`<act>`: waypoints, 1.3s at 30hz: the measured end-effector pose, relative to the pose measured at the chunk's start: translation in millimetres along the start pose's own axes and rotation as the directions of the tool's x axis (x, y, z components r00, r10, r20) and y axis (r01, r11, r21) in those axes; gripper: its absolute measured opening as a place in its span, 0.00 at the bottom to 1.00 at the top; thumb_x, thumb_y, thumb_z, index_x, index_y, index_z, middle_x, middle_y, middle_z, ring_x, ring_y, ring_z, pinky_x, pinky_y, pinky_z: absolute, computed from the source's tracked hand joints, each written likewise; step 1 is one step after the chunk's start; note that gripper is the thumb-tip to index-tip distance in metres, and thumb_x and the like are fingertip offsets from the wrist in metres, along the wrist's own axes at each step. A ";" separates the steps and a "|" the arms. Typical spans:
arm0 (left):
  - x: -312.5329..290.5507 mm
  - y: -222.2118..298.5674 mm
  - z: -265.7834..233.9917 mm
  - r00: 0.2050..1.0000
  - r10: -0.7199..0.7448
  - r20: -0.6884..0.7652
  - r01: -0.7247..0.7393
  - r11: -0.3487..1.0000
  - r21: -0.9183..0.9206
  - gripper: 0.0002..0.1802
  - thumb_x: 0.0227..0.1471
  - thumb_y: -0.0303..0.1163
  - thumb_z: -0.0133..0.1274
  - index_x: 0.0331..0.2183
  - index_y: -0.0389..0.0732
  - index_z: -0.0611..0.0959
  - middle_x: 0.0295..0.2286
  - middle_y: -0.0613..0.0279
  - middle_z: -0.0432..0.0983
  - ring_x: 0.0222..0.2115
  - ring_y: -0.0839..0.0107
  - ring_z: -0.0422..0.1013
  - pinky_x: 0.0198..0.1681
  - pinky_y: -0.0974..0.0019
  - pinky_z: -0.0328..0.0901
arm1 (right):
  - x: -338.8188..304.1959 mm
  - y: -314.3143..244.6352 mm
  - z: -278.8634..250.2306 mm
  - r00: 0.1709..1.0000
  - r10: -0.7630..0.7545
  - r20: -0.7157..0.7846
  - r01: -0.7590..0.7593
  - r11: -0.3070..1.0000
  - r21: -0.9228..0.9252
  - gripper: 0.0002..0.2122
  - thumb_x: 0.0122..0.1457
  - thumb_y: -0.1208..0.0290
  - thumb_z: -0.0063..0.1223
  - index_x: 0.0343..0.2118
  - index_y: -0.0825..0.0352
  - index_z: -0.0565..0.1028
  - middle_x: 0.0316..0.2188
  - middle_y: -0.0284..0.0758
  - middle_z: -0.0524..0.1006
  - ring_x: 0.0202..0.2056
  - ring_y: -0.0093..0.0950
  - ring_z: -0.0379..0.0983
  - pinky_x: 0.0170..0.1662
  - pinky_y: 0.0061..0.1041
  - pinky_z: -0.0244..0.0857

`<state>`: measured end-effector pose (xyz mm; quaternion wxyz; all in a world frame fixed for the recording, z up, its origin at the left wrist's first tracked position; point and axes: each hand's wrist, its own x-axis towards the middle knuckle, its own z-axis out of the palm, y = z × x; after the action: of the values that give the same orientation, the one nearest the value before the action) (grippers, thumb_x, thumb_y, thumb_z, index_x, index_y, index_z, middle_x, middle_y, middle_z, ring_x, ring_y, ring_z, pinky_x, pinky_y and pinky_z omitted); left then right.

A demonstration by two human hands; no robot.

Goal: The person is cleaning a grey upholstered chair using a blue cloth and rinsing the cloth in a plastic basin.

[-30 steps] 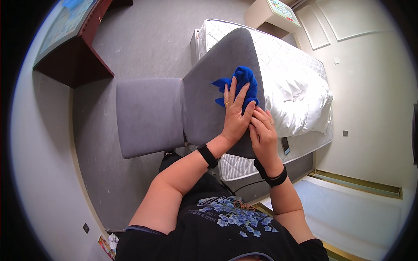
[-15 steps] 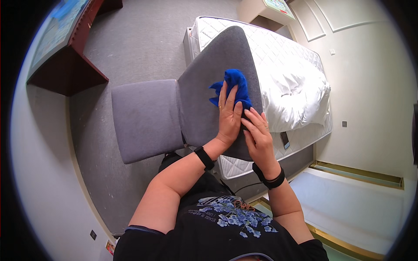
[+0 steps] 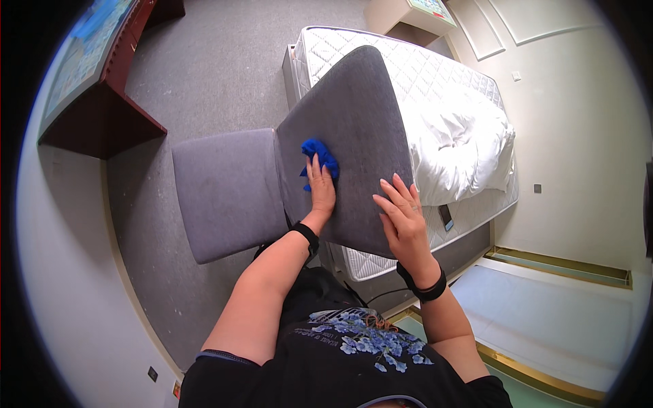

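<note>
Blue cloth point(image 3: 315, 147) is pinned under left hand point(image 3: 322, 196), fingers extended, unclenched, on grey chair back's point(image 3: 364, 129) left side; right hand point(image 3: 407, 223), fingers apart, is placed farther right.

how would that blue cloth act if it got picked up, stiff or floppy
The blue cloth would probably sag rather than hold its shape, since it lies bunched and creased under the left hand. It is likely light, being small beside the grey backrest. Rolling seems unlikely, given its irregular crumpled outline.
</note>
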<state>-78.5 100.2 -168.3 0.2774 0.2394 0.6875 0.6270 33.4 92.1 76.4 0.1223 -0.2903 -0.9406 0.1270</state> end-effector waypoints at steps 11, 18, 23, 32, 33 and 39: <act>6.0 36.8 -4.8 0.984 -0.172 0.046 0.178 0.963 -0.203 0.24 0.59 0.38 0.37 0.55 0.41 0.61 0.57 0.45 0.47 0.58 0.53 0.47 0.59 0.60 0.45 | 15.3 -1.6 1.6 0.999 0.026 0.040 -0.023 0.998 -0.065 0.17 0.49 0.80 0.50 0.45 0.68 0.70 0.56 0.40 0.62 0.60 0.38 0.51 0.61 0.41 0.40; 34.9 166.3 -7.5 0.942 0.332 0.043 -0.304 0.902 -0.306 0.26 0.58 0.41 0.42 0.57 0.46 0.61 0.58 0.48 0.46 0.58 0.53 0.45 0.59 0.57 0.43 | 27.9 1.4 -3.1 0.987 -0.004 0.163 0.022 0.994 -0.106 0.21 0.47 0.78 0.54 0.47 0.67 0.69 0.58 0.40 0.58 0.62 0.39 0.46 0.62 0.43 0.36; 44.7 156.9 9.6 0.930 0.367 0.002 -0.361 0.915 -0.178 0.25 0.57 0.41 0.42 0.56 0.48 0.63 0.58 0.50 0.45 0.59 0.53 0.44 0.60 0.56 0.42 | 30.5 3.7 -3.2 0.980 0.011 0.201 0.019 0.989 -0.150 0.21 0.46 0.76 0.55 0.47 0.67 0.69 0.58 0.39 0.58 0.62 0.38 0.46 0.62 0.45 0.36; 55.0 73.7 11.5 0.991 0.124 -0.040 -0.130 0.976 -0.175 0.26 0.61 0.41 0.33 0.58 0.44 0.55 0.57 0.43 0.44 0.58 0.49 0.46 0.59 0.58 0.45 | 28.0 -3.8 -0.8 0.985 0.019 0.172 0.013 0.983 -0.183 0.20 0.47 0.74 0.55 0.46 0.67 0.70 0.57 0.38 0.59 0.62 0.37 0.46 0.62 0.44 0.37; 53.5 54.1 12.0 0.997 0.069 -0.031 -0.072 0.991 -0.114 0.26 0.61 0.39 0.33 0.58 0.44 0.55 0.57 0.42 0.44 0.58 0.48 0.46 0.59 0.58 0.45 | 28.0 -4.8 -1.1 0.985 0.031 0.172 0.002 0.982 -0.189 0.20 0.47 0.74 0.55 0.46 0.68 0.70 0.57 0.39 0.59 0.62 0.37 0.46 0.61 0.44 0.37; 44.6 -9.8 -2.4 0.992 -0.128 -0.005 0.128 0.992 -0.019 0.25 0.60 0.37 0.35 0.58 0.41 0.56 0.56 0.38 0.47 0.57 0.46 0.48 0.59 0.57 0.46 | 22.3 -16.9 6.6 0.982 0.119 0.146 -0.080 0.966 -0.247 0.21 0.47 0.73 0.55 0.47 0.70 0.70 0.57 0.39 0.59 0.62 0.38 0.45 0.61 0.45 0.36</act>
<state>-112.5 127.7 -181.5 0.3170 0.1901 0.6965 0.6150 4.8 90.4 79.0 0.0042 -0.3388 -0.9399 0.0413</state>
